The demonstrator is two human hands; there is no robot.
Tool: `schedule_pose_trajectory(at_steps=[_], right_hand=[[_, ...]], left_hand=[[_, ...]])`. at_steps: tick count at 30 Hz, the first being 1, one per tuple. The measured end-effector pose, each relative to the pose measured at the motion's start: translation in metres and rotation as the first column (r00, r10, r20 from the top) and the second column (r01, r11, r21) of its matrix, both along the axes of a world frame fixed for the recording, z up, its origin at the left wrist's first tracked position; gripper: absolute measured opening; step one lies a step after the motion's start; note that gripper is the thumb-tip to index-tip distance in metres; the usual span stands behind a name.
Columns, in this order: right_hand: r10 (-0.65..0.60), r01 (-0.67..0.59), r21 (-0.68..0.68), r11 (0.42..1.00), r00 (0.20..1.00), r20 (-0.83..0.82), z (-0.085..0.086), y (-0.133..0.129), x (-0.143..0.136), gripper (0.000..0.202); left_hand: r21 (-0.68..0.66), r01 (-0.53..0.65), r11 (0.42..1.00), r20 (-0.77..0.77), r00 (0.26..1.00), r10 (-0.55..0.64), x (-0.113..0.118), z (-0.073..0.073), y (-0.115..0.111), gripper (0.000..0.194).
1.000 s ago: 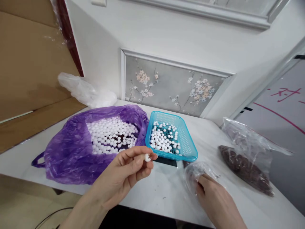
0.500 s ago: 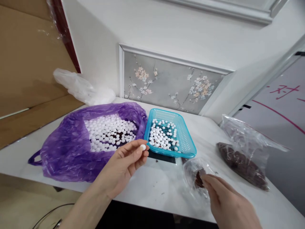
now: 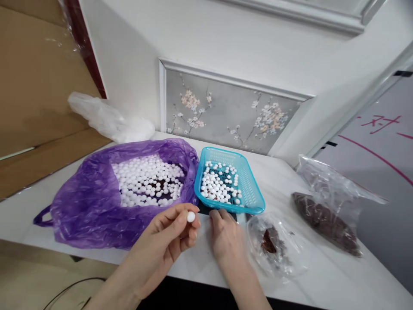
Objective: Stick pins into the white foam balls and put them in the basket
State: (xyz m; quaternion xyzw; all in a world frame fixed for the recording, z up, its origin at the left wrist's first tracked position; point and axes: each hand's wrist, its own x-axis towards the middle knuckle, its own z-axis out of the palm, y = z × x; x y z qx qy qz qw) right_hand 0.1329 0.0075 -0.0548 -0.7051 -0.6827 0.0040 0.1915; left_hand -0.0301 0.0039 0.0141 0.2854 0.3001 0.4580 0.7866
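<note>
Between the thumb and fingers of my left hand [image 3: 171, 234] is a small white ball [image 3: 191, 216]. My right hand [image 3: 227, 237] is just below the near edge of the blue basket [image 3: 254, 189], its fingers curled together and pointing away from me; whatever they may hold is hidden. White balls [image 3: 216, 187] lie scattered in the basket. A purple plastic bag [image 3: 97, 215] lies open on the left, with many white balls [image 3: 138, 172] and some dark brown bits inside. To the right of my right hand lies a clear bag [image 3: 287, 258] with a little brown material [image 3: 269, 241] in its mouth.
A larger clear bag of brown material [image 3: 325, 224] leans at the right of the white table [image 3: 322, 280]. Behind the purple bag sits a whitish plastic bag [image 3: 112, 122]. Cardboard [image 3: 41, 77] stands at left, a whiteboard [image 3: 380, 172] at right. Under the basket is a dark flat object [image 3: 204, 208].
My right hand has left the clear bag's brown material and moved left to the front of the basket. My left hand, still pinching the ball, has come slightly lower and nearer.
</note>
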Motion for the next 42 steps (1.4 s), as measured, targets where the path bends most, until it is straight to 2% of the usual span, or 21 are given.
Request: schedule_pose_trajectory(at_steps=[6,12,17,20,23,26,30,33,35,38,42], right_hand=[[0.021,-0.021,0.000,1.000,0.998,-0.058,0.000,-0.013,0.009,0.027],[0.047,-0.025,0.091,0.996,0.966,-0.253,0.001,-0.027,0.017,0.022],[0.106,-0.053,0.147,0.988,0.917,-0.386,0.004,-0.032,0.017,0.019],[0.141,-0.065,0.182,0.981,0.883,-0.447,0.005,-0.034,0.018,0.025],[0.163,-0.063,0.207,0.976,0.842,-0.515,0.007,-0.038,0.019,0.021],[0.180,-0.031,0.227,0.973,0.712,-0.679,0.014,-0.045,0.019,0.017],[0.210,-0.037,0.216,0.976,0.435,-0.876,0.032,-0.057,0.014,0.013],[0.254,-0.079,0.242,0.967,0.205,-0.945,0.042,-0.064,0.008,0.008],[0.264,-0.100,0.256,0.961,0.082,-0.961,0.046,-0.066,0.003,0.005],[0.244,-0.103,0.246,0.964,-0.035,-0.969,0.049,-0.069,-0.004,0.005],[0.177,-0.047,0.184,0.982,-0.123,-0.976,0.051,-0.071,-0.012,0.007]], left_hand=[[-0.016,0.070,0.997,0.096,0.993,-0.069,-0.002,-0.005,-0.007,0.012],[-0.037,0.103,0.994,0.140,0.985,-0.096,0.001,-0.009,-0.011,0.011],[0.035,0.052,0.998,0.026,0.998,-0.053,0.002,-0.010,-0.011,0.018],[0.164,-0.013,0.986,-0.116,0.993,0.032,0.002,-0.009,-0.011,0.021],[0.299,-0.036,0.954,-0.208,0.973,0.102,0.002,-0.008,-0.010,0.013],[0.383,-0.034,0.923,-0.257,0.956,0.142,0.002,-0.009,-0.009,0.010],[0.411,0.008,0.911,-0.319,0.938,0.136,0.003,-0.013,-0.009,0.011],[0.417,-0.008,0.909,-0.345,0.924,0.166,0.002,-0.015,-0.011,0.012],[0.430,-0.004,0.903,-0.343,0.924,0.167,0.002,-0.015,-0.013,0.014],[0.407,0.032,0.913,-0.325,0.939,0.112,0.000,-0.016,-0.015,0.014],[0.323,0.043,0.945,-0.280,0.959,0.052,0.000,-0.015,-0.016,0.006]])
